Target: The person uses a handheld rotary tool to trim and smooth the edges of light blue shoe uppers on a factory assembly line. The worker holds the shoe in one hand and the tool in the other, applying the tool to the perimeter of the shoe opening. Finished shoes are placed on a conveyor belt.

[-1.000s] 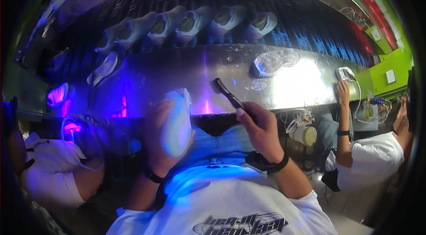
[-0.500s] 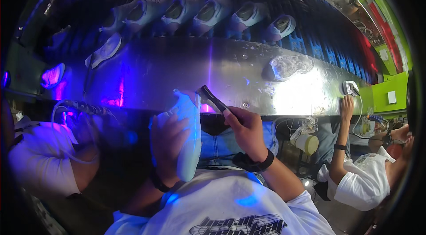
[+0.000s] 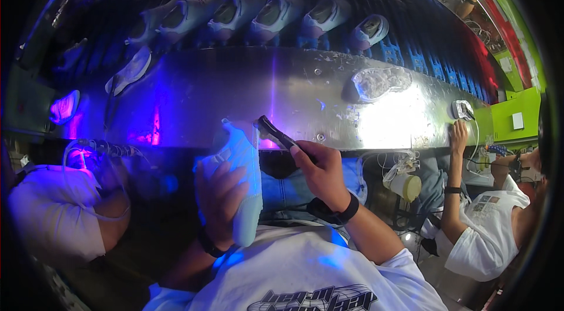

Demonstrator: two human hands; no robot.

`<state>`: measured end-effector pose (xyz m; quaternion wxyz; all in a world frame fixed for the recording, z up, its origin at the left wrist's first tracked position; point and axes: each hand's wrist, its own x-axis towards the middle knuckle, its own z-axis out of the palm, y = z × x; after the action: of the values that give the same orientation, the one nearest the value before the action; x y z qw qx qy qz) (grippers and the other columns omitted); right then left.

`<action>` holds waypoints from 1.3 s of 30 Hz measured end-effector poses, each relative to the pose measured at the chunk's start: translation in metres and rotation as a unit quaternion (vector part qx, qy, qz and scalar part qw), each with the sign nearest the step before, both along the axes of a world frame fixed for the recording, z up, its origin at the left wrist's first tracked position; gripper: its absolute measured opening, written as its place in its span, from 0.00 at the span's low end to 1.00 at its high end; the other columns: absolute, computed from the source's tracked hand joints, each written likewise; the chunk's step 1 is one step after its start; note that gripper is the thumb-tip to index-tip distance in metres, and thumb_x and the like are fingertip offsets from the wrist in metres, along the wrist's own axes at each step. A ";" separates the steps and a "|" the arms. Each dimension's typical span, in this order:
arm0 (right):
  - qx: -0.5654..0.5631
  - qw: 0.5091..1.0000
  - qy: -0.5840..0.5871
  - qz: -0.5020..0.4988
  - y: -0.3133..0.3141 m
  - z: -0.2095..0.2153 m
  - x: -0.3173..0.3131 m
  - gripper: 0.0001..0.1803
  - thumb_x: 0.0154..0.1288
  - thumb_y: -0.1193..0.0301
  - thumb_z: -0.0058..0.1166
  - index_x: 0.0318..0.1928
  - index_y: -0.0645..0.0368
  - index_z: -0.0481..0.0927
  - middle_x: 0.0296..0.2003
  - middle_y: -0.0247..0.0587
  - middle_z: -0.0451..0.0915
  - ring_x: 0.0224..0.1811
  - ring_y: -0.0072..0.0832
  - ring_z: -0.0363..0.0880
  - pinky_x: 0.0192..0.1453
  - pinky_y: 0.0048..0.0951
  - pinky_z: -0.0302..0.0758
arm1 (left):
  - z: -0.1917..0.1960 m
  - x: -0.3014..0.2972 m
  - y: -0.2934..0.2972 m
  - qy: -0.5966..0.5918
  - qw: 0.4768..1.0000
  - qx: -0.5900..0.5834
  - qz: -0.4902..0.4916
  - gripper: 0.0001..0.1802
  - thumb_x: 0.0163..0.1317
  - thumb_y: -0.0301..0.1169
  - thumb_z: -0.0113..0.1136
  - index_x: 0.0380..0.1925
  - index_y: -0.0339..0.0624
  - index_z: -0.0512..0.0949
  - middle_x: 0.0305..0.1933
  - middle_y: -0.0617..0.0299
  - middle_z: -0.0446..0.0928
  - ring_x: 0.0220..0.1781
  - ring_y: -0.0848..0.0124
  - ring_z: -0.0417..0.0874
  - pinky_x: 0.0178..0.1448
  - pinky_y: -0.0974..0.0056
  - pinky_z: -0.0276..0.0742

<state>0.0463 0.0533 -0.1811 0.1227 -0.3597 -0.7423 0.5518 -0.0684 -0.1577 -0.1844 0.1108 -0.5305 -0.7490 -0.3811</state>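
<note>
**Gripping a pale shoe [image 3: 249,173] and a black tool [image 3: 277,133]**

Your left hand [image 3: 222,196] grasps the shoe at the near edge of the metal bench [image 3: 205,96]. Your right hand [image 3: 324,173] clasps the tool, its tip close beside the shoe; contact is unclear.

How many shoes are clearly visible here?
7: one shoe in the left hand, six shoes in a row beyond the metal bench. More may hide in darkness at left.
</note>
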 end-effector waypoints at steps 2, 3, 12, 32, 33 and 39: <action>-0.020 1.000 -0.004 0.004 -0.001 0.001 0.003 0.16 0.74 0.66 0.63 0.47 0.69 0.88 0.28 0.46 0.85 0.29 0.21 0.79 0.34 0.29 0.74 | 0.000 -0.003 -0.003 -0.004 1.000 0.001 -0.006 0.32 0.55 0.31 0.79 0.56 0.44 0.70 0.59 0.50 0.78 0.66 0.45 0.79 0.77 0.24 0.59; -0.029 1.000 -0.006 0.006 -0.003 0.002 0.006 0.16 0.74 0.66 0.62 0.47 0.69 0.88 0.28 0.44 0.85 0.29 0.20 0.79 0.34 0.29 0.74 | -0.001 -0.004 -0.004 -0.006 1.000 0.002 -0.009 0.32 0.55 0.31 0.79 0.56 0.45 0.70 0.59 0.50 0.78 0.66 0.45 0.79 0.77 0.24 0.59; -0.156 0.985 0.070 0.003 -0.028 -0.011 0.019 0.13 0.75 0.69 0.62 0.46 0.70 0.86 0.26 0.29 0.78 0.29 0.15 0.68 0.31 0.25 0.64 | -0.011 -0.011 -0.013 0.002 1.000 0.009 -0.004 0.33 0.56 0.32 0.78 0.58 0.44 0.69 0.61 0.49 0.77 0.69 0.45 0.77 0.77 0.26 0.60; -0.203 0.975 0.064 0.070 -0.039 0.020 0.036 0.13 0.76 0.68 0.61 0.45 0.70 0.86 0.25 0.31 0.76 0.28 0.16 0.67 0.30 0.27 0.64 | -0.012 -0.012 -0.007 -0.064 0.995 0.070 0.032 0.19 0.62 0.34 0.68 0.51 0.43 0.78 0.59 0.50 0.81 0.67 0.44 0.79 0.81 0.30 0.55; -0.237 0.966 0.070 0.076 -0.040 0.020 0.039 0.13 0.77 0.69 0.62 0.45 0.70 0.85 0.25 0.30 0.75 0.28 0.16 0.67 0.30 0.27 0.63 | -0.010 -0.012 -0.007 -0.064 0.995 0.065 0.032 0.19 0.62 0.33 0.68 0.52 0.42 0.78 0.60 0.50 0.81 0.68 0.44 0.78 0.81 0.30 0.55; -0.157 0.982 0.063 0.086 -0.044 0.044 0.051 0.12 0.76 0.71 0.62 0.45 0.70 0.85 0.26 0.33 0.77 0.29 0.17 0.68 0.32 0.27 0.65 | 0.008 -0.014 -0.003 -0.032 0.999 0.006 0.021 0.34 0.56 0.29 0.77 0.61 0.41 0.71 0.64 0.49 0.76 0.72 0.43 0.74 0.79 0.36 0.62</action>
<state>0.0973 0.0089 -0.1376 0.0634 -0.2741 -0.6651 0.6917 -0.0820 -0.1604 -0.1768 0.0976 -0.5018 -0.7608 -0.3998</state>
